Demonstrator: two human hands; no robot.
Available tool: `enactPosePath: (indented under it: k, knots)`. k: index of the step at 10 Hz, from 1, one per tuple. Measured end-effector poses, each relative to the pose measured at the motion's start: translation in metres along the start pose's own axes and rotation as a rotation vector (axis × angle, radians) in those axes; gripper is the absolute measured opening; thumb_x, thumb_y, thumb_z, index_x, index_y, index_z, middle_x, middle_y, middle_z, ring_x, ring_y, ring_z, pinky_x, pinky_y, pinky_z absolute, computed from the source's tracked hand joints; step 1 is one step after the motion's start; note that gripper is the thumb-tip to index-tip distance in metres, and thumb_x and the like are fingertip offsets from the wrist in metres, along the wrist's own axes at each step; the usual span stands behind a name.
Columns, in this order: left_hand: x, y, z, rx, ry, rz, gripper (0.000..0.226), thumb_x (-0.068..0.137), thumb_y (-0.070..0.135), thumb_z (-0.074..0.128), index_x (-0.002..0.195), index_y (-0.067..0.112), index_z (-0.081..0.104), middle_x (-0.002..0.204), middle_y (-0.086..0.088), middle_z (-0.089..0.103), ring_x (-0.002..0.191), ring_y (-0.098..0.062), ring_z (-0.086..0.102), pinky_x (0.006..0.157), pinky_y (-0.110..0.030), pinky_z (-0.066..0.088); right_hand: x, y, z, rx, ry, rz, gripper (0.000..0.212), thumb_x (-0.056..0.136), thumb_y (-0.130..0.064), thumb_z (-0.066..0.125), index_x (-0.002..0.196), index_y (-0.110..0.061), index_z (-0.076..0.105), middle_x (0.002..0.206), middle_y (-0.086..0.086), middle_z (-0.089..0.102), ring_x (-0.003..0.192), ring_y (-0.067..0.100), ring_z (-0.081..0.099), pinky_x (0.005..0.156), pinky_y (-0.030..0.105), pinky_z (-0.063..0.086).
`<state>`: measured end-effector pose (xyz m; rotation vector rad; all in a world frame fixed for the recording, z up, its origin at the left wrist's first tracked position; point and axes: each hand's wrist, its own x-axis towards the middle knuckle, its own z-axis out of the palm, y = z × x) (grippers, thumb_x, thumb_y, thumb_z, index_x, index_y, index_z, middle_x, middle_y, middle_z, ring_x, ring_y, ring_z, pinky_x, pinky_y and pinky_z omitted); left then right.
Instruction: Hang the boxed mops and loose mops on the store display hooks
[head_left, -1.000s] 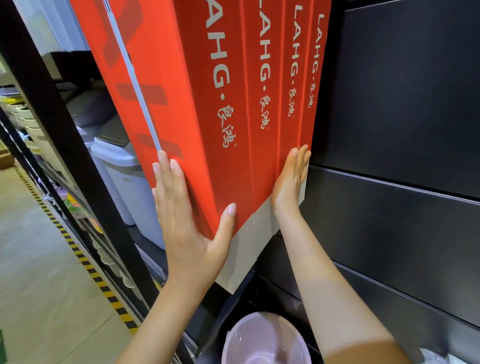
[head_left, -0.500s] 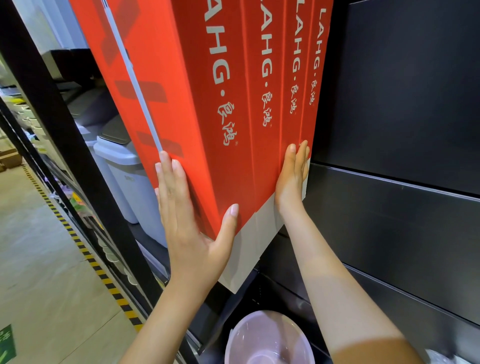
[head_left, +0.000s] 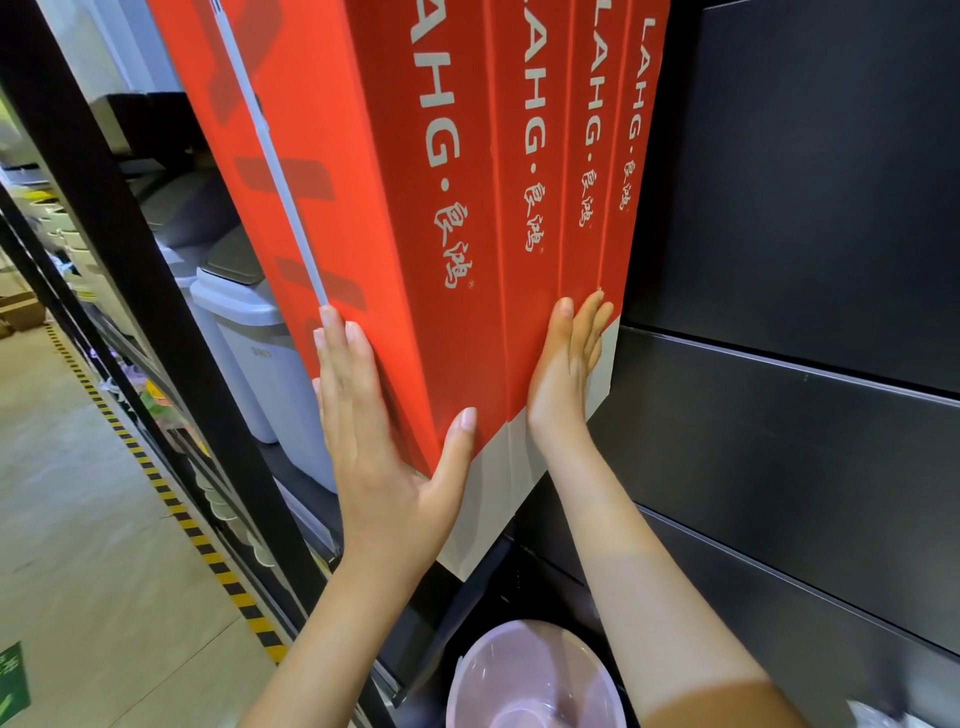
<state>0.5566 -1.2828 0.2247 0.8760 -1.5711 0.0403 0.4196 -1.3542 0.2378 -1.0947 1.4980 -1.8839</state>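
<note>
Several tall red boxed mops (head_left: 530, 234) with white lettering and white bottoms hang side by side against the black display wall (head_left: 805, 208). The leftmost box (head_left: 363, 156) shows its broad face with a printed mop handle. My left hand (head_left: 374, 431) lies flat on that face, its thumb hooked round the front corner. Pressed flat against the rightmost boxes near their lower end is my right hand (head_left: 566, 364), fingers straight. The row is squeezed between both hands. Hooks and box tops are out of view.
A black shelf upright (head_left: 130, 260) runs diagonally at the left, with grey lidded bins (head_left: 249, 338) behind it. A pale pink basin (head_left: 530, 680) sits below the boxes. Yellow-black tape (head_left: 171, 499) marks the aisle floor at the left.
Both hands stay pressed on the boxes. My right hand has shifted a little to the left on the rightmost boxes; the boxes have hardly moved.
</note>
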Motion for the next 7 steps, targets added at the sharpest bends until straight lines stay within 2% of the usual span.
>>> enactPosePath:
  k: [3, 5, 6, 7]
  knots:
    - [-0.012, -0.007, 0.0, 0.014, 0.008, 0.054, 0.084, 0.09, 0.035, 0.06, 0.154, 0.01, 0.01, 0.161, 0.003, 0.004, 0.152, -0.029, 0.006, 0.117, -0.062, 0.015, -0.039, 0.011, 0.006, -0.026, -0.047, -0.027, 0.068, 0.093, -0.066, 0.014, 0.15, -0.039, -0.012, 0.158, -0.018, -0.02, 0.145, 0.004, -0.019, 0.111, 0.031, -0.013]
    - [-0.034, -0.013, 0.001, -0.01, -0.063, 0.005, 0.082, 0.091, 0.034, 0.057, 0.152, 0.004, 0.013, 0.161, -0.007, 0.006, 0.152, -0.025, 0.004, 0.122, -0.05, 0.01, -0.071, 0.013, 0.004, -0.081, -0.091, 0.043, 0.065, 0.095, -0.062, 0.014, 0.15, -0.039, -0.012, 0.158, -0.017, -0.02, 0.142, -0.002, -0.021, 0.115, 0.031, -0.013]
    - [-0.04, -0.016, -0.001, -0.027, -0.093, 0.033, 0.081, 0.091, 0.035, 0.055, 0.153, 0.005, 0.012, 0.162, -0.007, 0.006, 0.152, -0.025, 0.004, 0.121, -0.053, 0.011, -0.084, 0.012, -0.004, -0.142, -0.09, 0.022, 0.068, 0.093, -0.066, 0.012, 0.15, -0.039, -0.012, 0.157, -0.019, -0.021, 0.135, -0.009, -0.023, 0.112, 0.026, -0.014]
    - [-0.051, -0.026, -0.01, -0.037, -0.144, 0.064, 0.079, 0.092, 0.038, 0.052, 0.154, 0.007, 0.014, 0.163, -0.002, 0.001, 0.152, -0.027, 0.004, 0.121, -0.054, 0.01, -0.106, 0.014, -0.017, -0.263, -0.008, 0.007, 0.077, 0.089, -0.073, 0.016, 0.152, -0.035, -0.009, 0.159, -0.018, -0.017, 0.136, -0.01, -0.021, 0.114, 0.028, -0.01]
